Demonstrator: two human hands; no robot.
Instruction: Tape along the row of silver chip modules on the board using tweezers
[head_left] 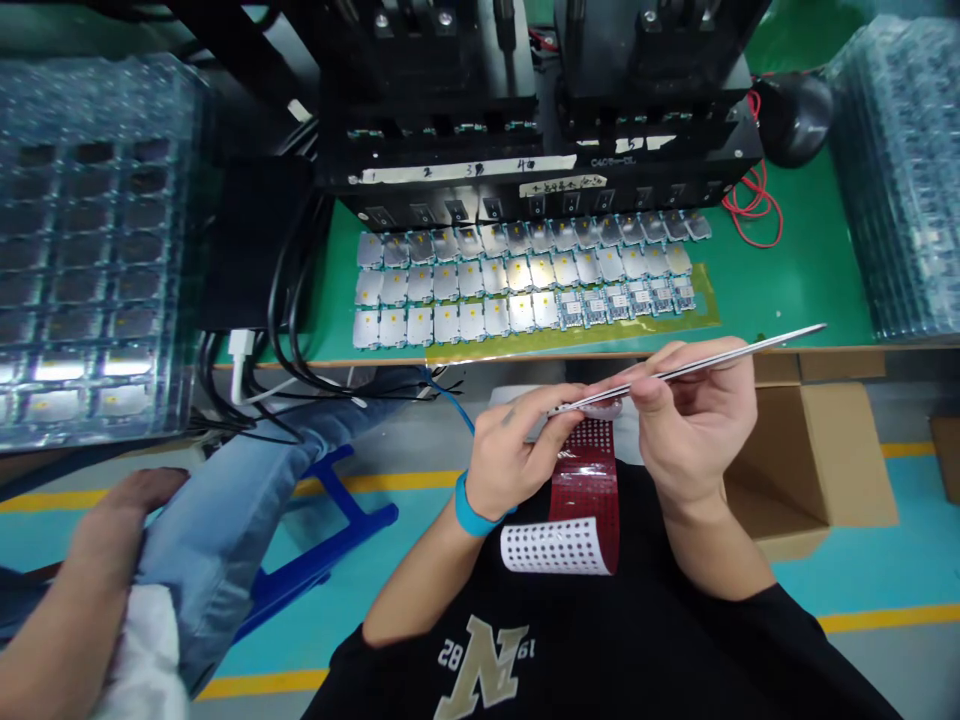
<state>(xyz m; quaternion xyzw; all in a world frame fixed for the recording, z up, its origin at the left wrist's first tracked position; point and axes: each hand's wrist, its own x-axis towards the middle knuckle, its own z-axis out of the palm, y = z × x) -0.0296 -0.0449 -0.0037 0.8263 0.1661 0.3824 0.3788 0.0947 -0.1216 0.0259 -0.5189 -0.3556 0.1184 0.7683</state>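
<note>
Between my two hands is a thin flat panel, pale and seen almost edge-on (739, 352), tilted up to the right. My left hand (514, 445), with a teal wristband, pinches its left end. My right hand (694, 430) grips it further right, the thumb on the near side. Below the panel hangs a dark red glossy strip with rows of small holes (585, 485). Its lower end curls up and shows a white dotted side (551, 545). Whether the strip is attached to the panel or held by my fingers I cannot tell.
Several rows of small circuit boards (469, 275) lie on the green bench, beside yellow tape (525, 345). Behind stands a black switch box (465, 190). Stacked clear trays (187, 250) (900, 180) flank it. A cardboard box (851, 455) is right; another person's arm (90, 590) is left.
</note>
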